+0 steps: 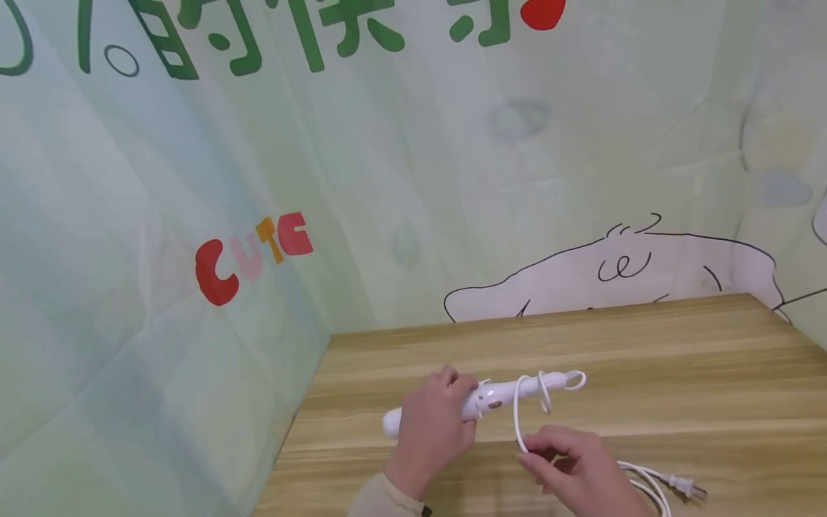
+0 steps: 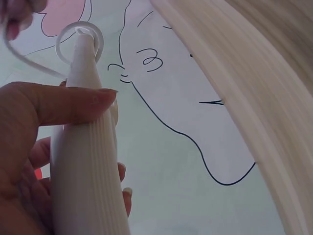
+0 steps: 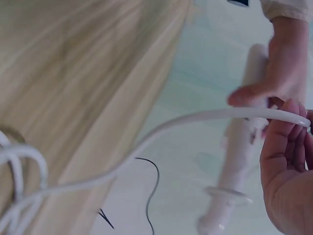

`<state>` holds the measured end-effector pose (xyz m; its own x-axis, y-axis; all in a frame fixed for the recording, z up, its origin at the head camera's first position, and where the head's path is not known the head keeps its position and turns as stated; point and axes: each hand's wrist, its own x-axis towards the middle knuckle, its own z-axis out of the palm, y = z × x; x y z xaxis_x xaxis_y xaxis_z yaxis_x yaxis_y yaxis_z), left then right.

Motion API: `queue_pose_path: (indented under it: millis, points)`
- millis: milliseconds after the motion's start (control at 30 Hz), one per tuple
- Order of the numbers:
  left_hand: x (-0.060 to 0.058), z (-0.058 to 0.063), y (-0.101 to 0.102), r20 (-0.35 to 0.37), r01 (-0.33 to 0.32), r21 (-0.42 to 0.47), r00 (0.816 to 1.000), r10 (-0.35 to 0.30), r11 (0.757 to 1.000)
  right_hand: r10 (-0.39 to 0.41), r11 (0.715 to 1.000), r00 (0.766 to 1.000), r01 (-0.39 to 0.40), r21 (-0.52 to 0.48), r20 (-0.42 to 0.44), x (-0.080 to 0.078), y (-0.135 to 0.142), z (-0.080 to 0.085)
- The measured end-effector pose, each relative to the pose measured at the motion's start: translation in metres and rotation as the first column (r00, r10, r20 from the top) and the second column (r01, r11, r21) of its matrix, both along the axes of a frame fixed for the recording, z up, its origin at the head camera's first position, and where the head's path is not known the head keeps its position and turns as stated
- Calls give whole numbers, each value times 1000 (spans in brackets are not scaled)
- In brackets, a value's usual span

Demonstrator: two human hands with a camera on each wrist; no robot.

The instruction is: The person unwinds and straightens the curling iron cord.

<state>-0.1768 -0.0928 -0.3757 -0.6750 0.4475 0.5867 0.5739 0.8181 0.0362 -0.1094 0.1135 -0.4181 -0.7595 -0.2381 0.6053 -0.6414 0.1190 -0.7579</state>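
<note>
My left hand [image 1: 434, 416] grips a white curling iron [image 1: 500, 394] around its barrel, holding it over the table. In the left wrist view the thumb lies across the ridged side of the iron [image 2: 88, 171]. A white cord [image 1: 517, 420] leaves the iron's right end and loops around its handle. Below and right of the handle, my right hand [image 1: 578, 463] pinches this cord between thumb and fingers. The right wrist view shows the cord [image 3: 166, 128] running from those fingertips across to loose coils.
The wooden table [image 1: 646, 359] carries the loose cord coils [image 1: 649, 482] and a two-pin plug [image 1: 688, 487] at right. A printed fabric backdrop [image 1: 400, 179] with letters and a cartoon outline hangs behind and to the left of the table.
</note>
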Motion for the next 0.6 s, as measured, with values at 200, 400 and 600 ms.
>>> queue_pose_path:
  millis: [200,400,600]
  points:
    - [3,-12,-3,35,37,-17,999,-36,999,-36,990,997,26,140,70,-1,21,29]
    - [6,-18,-3,52,79,-26,996,-77,997,-38,945,988,-14,327,152,-14,48,60]
    - [6,-20,-4,42,136,-60,990,-134,989,140,915,976,-191,356,165,-41,75,80]
